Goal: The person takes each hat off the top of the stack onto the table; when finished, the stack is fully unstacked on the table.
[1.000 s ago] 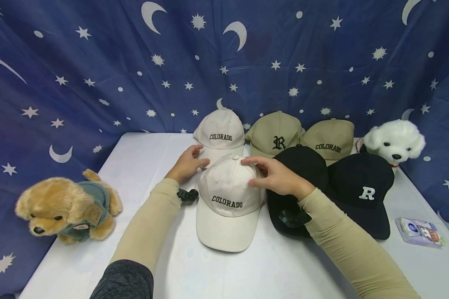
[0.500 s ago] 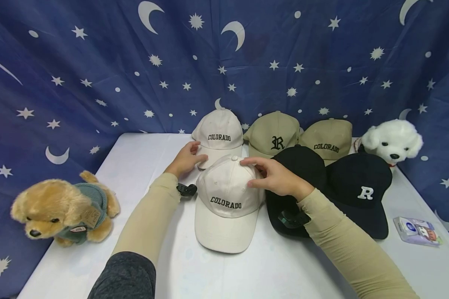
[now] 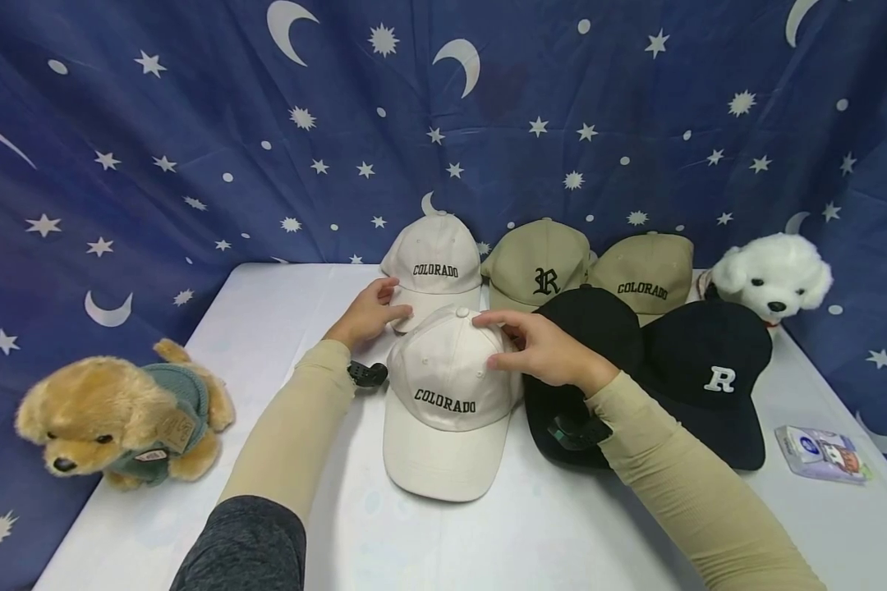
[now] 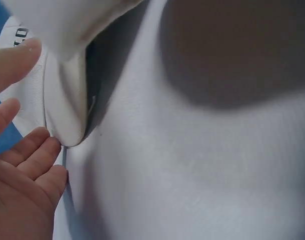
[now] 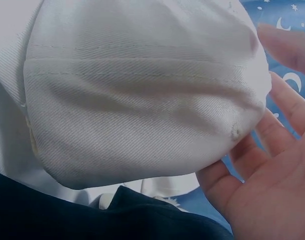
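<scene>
In the head view a white baseball cap (image 3: 447, 377) lettered COLORADO faces me at the table's middle, brim forward. My right hand (image 3: 550, 349) holds its crown, index finger near the top button and thumb on the side panel. The right wrist view shows this cap (image 5: 142, 115) close up, with the right hand's fingers (image 5: 252, 150) reaching behind its edge. Behind stands a second white COLORADO cap (image 3: 434, 254). My left hand (image 3: 365, 316) is at its brim's left side, fingers loosely spread. In the left wrist view these fingers (image 4: 40, 152) meet the brim edge (image 4: 72, 115).
Two tan caps stand behind on the right, one with an R (image 3: 543, 263), one lettered COLORADO (image 3: 646, 271). Two dark caps (image 3: 702, 369) sit before them. A white plush dog (image 3: 772, 275), a tissue pack (image 3: 820, 453) and a brown plush dog (image 3: 121, 419) flank them.
The head view has shifted slightly, so things appear a little further left. Hands and caps keep their places relative to one another.
</scene>
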Tool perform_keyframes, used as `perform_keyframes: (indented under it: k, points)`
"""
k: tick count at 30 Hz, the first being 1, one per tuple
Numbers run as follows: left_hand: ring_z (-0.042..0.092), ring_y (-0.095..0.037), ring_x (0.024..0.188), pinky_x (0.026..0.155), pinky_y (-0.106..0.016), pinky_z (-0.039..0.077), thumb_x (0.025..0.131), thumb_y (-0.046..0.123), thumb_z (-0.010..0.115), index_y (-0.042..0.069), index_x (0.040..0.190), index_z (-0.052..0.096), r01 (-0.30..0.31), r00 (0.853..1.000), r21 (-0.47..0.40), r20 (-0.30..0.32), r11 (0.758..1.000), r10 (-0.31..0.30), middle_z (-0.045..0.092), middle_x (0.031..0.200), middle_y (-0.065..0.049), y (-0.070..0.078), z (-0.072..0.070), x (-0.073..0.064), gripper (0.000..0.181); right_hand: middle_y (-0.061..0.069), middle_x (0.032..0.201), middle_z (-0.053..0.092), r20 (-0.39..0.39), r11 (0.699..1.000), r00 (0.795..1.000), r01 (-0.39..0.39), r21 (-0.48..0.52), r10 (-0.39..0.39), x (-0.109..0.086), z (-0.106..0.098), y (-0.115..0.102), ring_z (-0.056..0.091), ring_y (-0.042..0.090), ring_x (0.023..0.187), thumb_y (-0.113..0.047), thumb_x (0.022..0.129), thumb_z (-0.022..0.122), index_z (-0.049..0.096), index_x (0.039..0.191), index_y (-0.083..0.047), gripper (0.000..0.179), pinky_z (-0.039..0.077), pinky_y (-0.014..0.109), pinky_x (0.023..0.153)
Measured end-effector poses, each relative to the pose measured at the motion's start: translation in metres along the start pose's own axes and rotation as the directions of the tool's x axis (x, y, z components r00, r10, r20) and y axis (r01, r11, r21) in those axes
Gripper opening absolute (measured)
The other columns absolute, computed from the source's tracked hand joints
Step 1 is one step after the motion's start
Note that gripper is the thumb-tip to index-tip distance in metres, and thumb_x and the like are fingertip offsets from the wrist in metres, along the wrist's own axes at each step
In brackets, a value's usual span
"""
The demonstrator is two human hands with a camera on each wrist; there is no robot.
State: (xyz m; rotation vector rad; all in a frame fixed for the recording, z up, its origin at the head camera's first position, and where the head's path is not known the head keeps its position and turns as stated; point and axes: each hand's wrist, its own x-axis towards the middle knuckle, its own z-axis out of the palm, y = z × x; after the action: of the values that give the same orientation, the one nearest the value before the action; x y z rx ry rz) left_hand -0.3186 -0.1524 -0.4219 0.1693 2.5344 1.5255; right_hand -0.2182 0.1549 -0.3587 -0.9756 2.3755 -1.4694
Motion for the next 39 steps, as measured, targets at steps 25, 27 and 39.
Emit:
perform_keyframes:
  k: [25,27,39]
  points:
    - [0.038,-0.034,0.140,0.114,-0.045,0.032,0.095,0.010,0.069,-0.003,0.150,0.037,-0.188,0.979,-0.154,0.046,0.970,0.197,0.039,0.151,-0.025,0.024,-0.012,-0.053,0.065,0.017,0.133,0.059,-0.067,0.998,0.996,-0.058,0.006,0.058,0.032,0.000,0.005,0.053,0.026,0.102,-0.006,0.088,0.074,0.062,0.131,0.003,0.045,0.043,0.036,0.088]
    - [0.043,-0.036,0.137,0.111,-0.043,0.036,0.096,0.008,0.067,-0.005,0.146,0.041,-0.203,0.975,-0.177,0.055,0.963,0.215,0.043,0.147,-0.027,0.025,-0.008,-0.058,0.058,0.017,0.133,0.060,-0.071,0.998,0.996,-0.055,0.005,0.056,0.032,0.000,0.006,0.053,0.025,0.101,-0.006,0.089,0.074,0.062,0.131,0.003,0.045,0.043,0.035,0.088]
    - [0.055,-0.033,0.124,0.103,-0.037,0.046,0.094,0.001,0.067,-0.009,0.140,0.047,-0.218,0.969,-0.214,0.066,0.952,0.237,0.058,0.133,-0.025,0.027,-0.001,-0.077,0.051,0.018,0.131,0.061,-0.095,0.998,0.994,-0.056,0.021,0.058,0.034,0.001,0.006,0.053,0.025,0.102,-0.005,0.088,0.073,0.063,0.129,0.005,0.043,0.046,0.032,0.085]
